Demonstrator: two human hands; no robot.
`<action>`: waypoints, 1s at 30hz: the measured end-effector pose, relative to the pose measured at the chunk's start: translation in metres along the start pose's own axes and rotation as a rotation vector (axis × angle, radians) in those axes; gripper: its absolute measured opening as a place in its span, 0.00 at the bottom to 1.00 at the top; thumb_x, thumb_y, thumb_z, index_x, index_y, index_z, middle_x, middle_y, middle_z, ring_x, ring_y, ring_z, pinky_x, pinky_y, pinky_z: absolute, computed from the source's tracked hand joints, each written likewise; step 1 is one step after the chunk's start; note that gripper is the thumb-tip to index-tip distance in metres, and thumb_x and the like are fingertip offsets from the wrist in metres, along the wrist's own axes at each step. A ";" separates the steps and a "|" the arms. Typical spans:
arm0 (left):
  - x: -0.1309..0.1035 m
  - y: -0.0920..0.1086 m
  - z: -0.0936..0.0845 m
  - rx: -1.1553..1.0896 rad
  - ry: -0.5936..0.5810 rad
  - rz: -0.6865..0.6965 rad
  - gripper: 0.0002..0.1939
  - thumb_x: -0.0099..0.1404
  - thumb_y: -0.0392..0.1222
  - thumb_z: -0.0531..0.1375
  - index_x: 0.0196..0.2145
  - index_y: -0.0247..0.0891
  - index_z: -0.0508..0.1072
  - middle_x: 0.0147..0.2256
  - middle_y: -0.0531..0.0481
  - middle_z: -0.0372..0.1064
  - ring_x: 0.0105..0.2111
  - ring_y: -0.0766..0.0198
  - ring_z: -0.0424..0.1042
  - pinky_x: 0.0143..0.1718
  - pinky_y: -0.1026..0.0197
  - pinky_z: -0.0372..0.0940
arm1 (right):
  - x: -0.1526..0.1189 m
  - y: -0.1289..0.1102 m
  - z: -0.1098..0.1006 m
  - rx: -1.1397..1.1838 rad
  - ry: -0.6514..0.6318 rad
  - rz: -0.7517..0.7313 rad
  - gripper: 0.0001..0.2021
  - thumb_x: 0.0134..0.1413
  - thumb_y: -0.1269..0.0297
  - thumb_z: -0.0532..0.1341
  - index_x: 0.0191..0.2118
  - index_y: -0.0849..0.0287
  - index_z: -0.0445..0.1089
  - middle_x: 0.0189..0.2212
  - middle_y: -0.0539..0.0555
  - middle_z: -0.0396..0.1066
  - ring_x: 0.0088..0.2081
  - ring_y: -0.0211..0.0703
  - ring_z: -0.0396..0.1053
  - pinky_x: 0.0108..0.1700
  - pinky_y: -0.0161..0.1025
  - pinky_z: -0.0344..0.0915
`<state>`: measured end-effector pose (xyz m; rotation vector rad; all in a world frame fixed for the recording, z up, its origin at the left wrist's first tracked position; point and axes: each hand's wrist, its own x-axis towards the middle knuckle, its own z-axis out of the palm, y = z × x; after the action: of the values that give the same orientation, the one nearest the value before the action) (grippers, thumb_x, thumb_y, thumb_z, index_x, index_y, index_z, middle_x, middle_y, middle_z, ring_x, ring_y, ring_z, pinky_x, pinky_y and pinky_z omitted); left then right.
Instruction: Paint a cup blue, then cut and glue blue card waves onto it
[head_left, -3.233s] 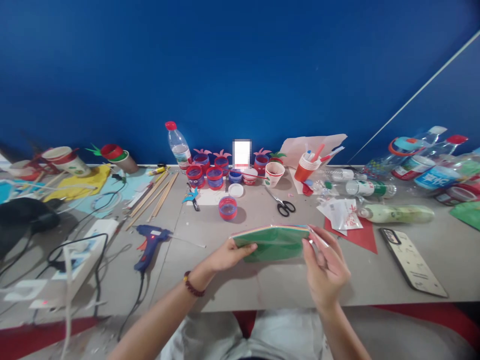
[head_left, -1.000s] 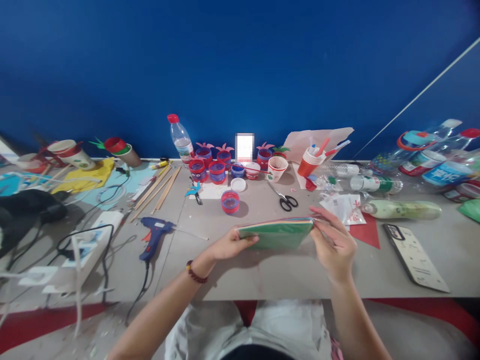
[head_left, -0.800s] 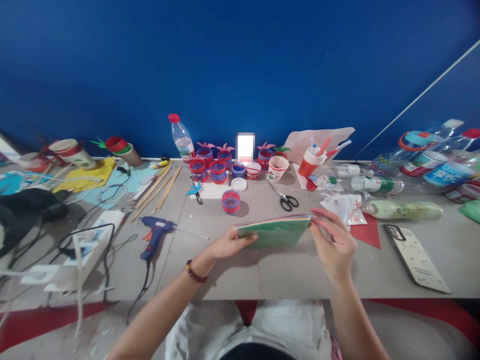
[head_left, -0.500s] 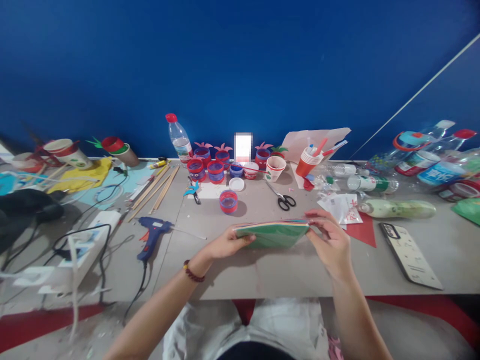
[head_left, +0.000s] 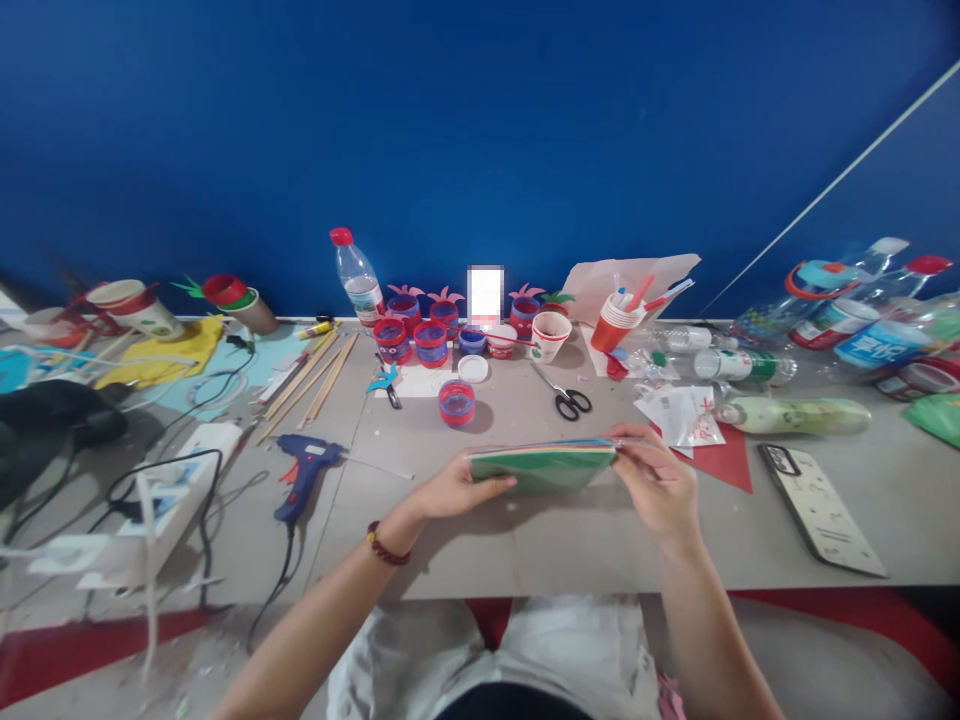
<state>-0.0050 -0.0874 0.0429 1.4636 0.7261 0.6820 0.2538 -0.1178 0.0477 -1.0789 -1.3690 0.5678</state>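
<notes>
A pack of coloured paper (head_left: 544,470), green on the face toward me, is held above the grey table. My left hand (head_left: 457,487) grips its left end, thumb lying over the green face. At the right end, the fingers of my right hand (head_left: 658,480) are closed on the pack's upper corner. Thin edges of other coloured sheets show along the top. Behind the pack stands a red and purple ring-shaped cup (head_left: 457,403), and black-handled scissors (head_left: 566,396) lie to its right.
A blue glue gun (head_left: 304,470), wooden sticks (head_left: 315,375) and a power strip (head_left: 169,495) lie left. Decorated cups (head_left: 431,343) and a bottle (head_left: 356,275) stand at the back. Plastic bottles (head_left: 795,415) and a phone (head_left: 821,510) are at the right.
The fingers of my right hand have drawn closer together at the pack's corner. My left thumb lies slightly further across the green face. The pack has barely moved.
</notes>
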 end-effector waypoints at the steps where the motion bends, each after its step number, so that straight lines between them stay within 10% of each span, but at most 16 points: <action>1: 0.000 0.000 0.000 -0.002 0.005 -0.016 0.21 0.61 0.52 0.62 0.45 0.34 0.78 0.45 0.43 0.76 0.45 0.52 0.74 0.49 0.55 0.68 | 0.000 0.000 0.001 -0.014 0.009 0.009 0.05 0.52 0.70 0.64 0.33 0.54 0.78 0.36 0.55 0.74 0.38 0.43 0.73 0.37 0.38 0.72; 22: 0.000 -0.003 -0.003 0.018 -0.008 -0.078 0.21 0.61 0.55 0.61 0.41 0.33 0.78 0.41 0.45 0.77 0.41 0.56 0.73 0.45 0.58 0.68 | 0.003 -0.002 -0.002 -0.300 -0.006 -0.220 0.07 0.54 0.74 0.62 0.32 0.55 0.75 0.37 0.53 0.75 0.37 0.42 0.73 0.38 0.39 0.71; 30: 0.003 0.004 0.001 -0.072 0.020 -0.107 0.20 0.59 0.56 0.63 0.35 0.34 0.78 0.33 0.48 0.75 0.36 0.59 0.71 0.40 0.59 0.68 | -0.004 0.000 0.010 -0.281 0.252 -0.253 0.07 0.54 0.71 0.64 0.37 0.54 0.78 0.39 0.53 0.78 0.39 0.46 0.76 0.43 0.44 0.72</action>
<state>-0.0025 -0.0852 0.0470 1.3442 0.7827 0.6349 0.2438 -0.1188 0.0448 -1.1344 -1.3596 0.0511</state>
